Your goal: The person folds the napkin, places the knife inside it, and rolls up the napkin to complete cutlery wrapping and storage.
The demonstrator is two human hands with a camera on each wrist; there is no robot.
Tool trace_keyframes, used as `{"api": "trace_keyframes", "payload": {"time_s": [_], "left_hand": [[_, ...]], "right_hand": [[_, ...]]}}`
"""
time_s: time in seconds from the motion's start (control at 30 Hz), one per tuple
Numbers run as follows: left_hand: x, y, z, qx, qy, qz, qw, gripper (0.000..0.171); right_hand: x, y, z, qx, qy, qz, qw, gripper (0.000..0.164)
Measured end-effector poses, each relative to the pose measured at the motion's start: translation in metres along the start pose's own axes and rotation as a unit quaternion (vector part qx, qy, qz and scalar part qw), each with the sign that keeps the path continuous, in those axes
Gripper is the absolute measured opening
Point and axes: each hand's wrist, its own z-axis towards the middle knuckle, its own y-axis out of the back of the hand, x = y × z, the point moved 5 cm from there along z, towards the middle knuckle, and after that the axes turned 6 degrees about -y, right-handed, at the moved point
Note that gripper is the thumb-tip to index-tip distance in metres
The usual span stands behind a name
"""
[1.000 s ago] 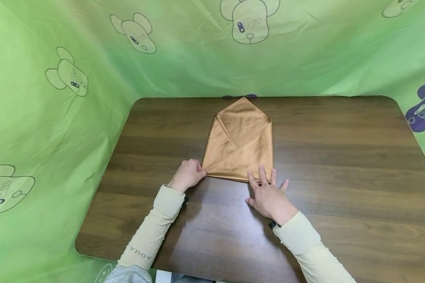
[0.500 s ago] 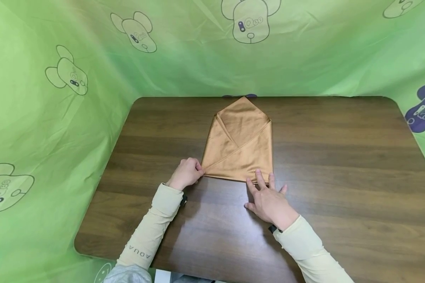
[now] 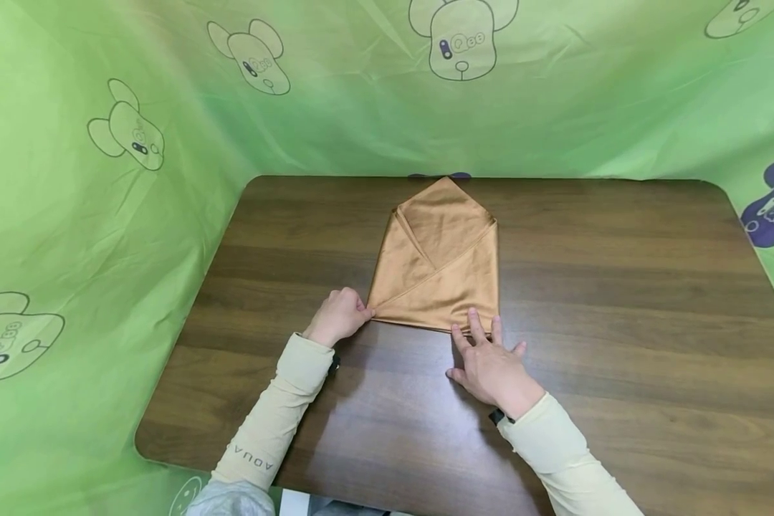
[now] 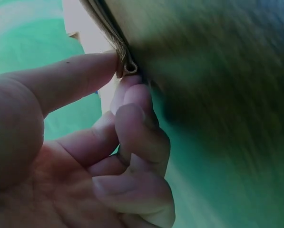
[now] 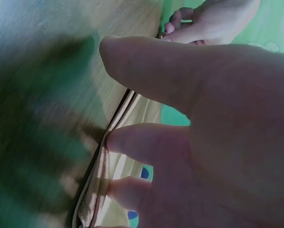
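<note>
A shiny copper-brown cloth (image 3: 438,269) lies folded like an open envelope, its pointed flap toward the table's far edge. At its near left corner, my left hand (image 3: 338,317) pinches the fabric between thumb and finger. The left wrist view shows the stacked layers of the corner (image 4: 122,59) at the thumb tip, the other fingers curled below. My right hand (image 3: 495,369) lies palm down with spread fingers, fingertips resting on the near right edge. In the right wrist view, straight fingers touch the layered cloth edge (image 5: 101,175); the thumb is off the cloth.
The cloth lies on a brown wood-grain table (image 3: 619,287) with rounded corners. A green curtain (image 3: 335,107) printed with bear heads hangs behind and to the left of it. Something white (image 3: 294,503) shows below the near table edge.
My right hand has drawn back slightly toward me, so its fingertips cover less of the cloth. The left hand stays at its corner, and the folded shape looks the same.
</note>
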Motion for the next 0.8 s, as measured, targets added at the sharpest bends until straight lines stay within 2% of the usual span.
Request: {"api": "trace_keyframes", "payload": {"time_s": [0.1,0.23,0.3,0.4,0.5,0.6,0.67,0.7,0.8], "left_hand": [[-0.002,-0.002,0.0,0.004,-0.004,-0.006,1.0,0.035],[-0.005,-0.005,-0.002,-0.001,-0.014,-0.005,0.9999,0.033],[-0.008,-0.006,-0.003,-0.014,-0.026,0.005,0.9995,0.03],[-0.014,-0.007,-0.006,-0.056,-0.062,0.036,0.9958,0.023],[-0.024,-0.007,-0.012,-0.106,-0.136,0.089,0.9809,0.021],[-0.035,-0.014,-0.018,-0.119,-0.223,0.155,0.9551,0.036],[-0.04,-0.021,-0.023,-0.097,-0.266,0.186,0.9408,0.046],[-0.041,-0.025,-0.024,-0.081,-0.279,0.197,0.9364,0.049],[-0.04,-0.035,-0.027,-0.032,-0.284,0.211,0.9349,0.053]], "right_hand": [[-0.007,0.002,0.003,0.002,0.002,-0.002,1.0,0.075],[-0.016,0.006,0.003,-0.015,0.017,0.0,1.0,0.072],[-0.018,0.007,0.003,-0.03,0.029,0.002,0.999,0.071],[-0.02,0.006,0.002,-0.048,0.048,-0.006,0.998,0.07],[-0.019,0.004,0.001,-0.062,0.062,-0.016,0.996,0.07],[-0.017,0.003,0.0,-0.069,0.068,-0.016,0.995,0.071],[-0.018,0.002,0.0,-0.072,0.067,-0.013,0.995,0.071],[-0.018,0.002,0.0,-0.072,0.067,-0.011,0.995,0.07],[-0.02,0.003,0.0,-0.081,0.07,-0.008,0.994,0.069]]}}
